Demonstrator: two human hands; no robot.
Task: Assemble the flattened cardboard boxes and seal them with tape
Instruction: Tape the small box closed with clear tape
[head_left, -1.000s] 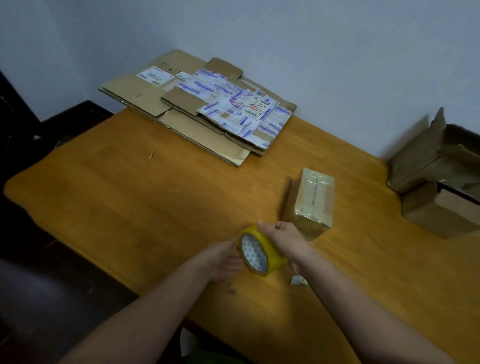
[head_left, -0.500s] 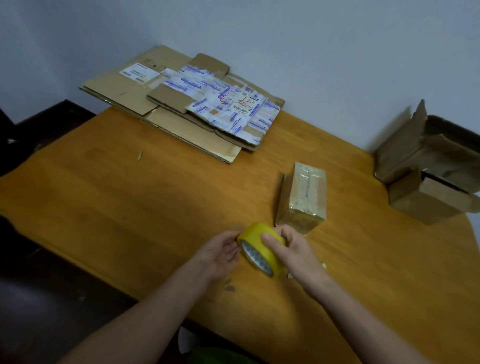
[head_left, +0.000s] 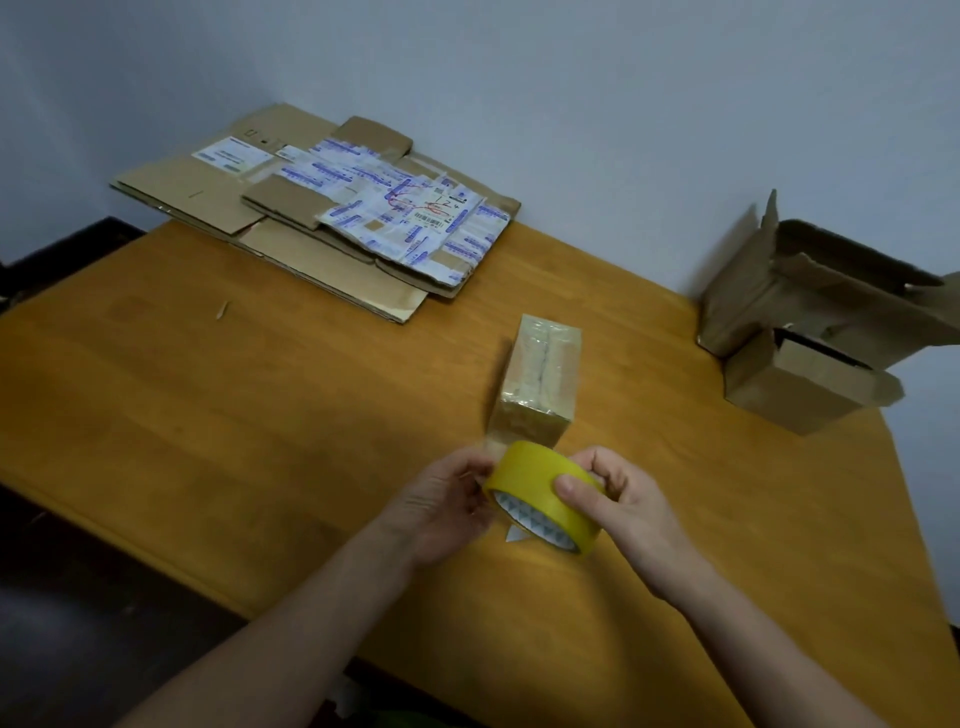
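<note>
A roll of tape (head_left: 540, 493), yellow with a white patterned core, is held above the near part of the table (head_left: 260, 395), between both hands. The right hand (head_left: 623, 501) is wrapped over the roll from the right: its thumb is laid flat on the outer yellow band and its fingers are curled over the far rim, so the grip is closed firmly on the roll. The left hand (head_left: 441, 504) is set against the roll's left rim, with fingers curled and fingertips pinched at the edge; the grip is narrow and closed on the roll. Whether the loose end of the tape is caught there cannot be told.

Just beyond the roll, a small box (head_left: 540, 384) is seen standing on the table, closed and wrapped in shiny clear tape along its top seam and near face. A small pale scrap (head_left: 514, 534) is seen on the table just under the roll.

At the far left corner, against the wall, a pile of flattened cardboard (head_left: 322, 218) is laid, partly over the table's edge; its top sheets are covered with white labels printed in blue. At the far right, two open boxes (head_left: 810, 332) are set together with their flaps raised. A small splinter (head_left: 222, 310) is seen lying well apart on the left of the table
</note>
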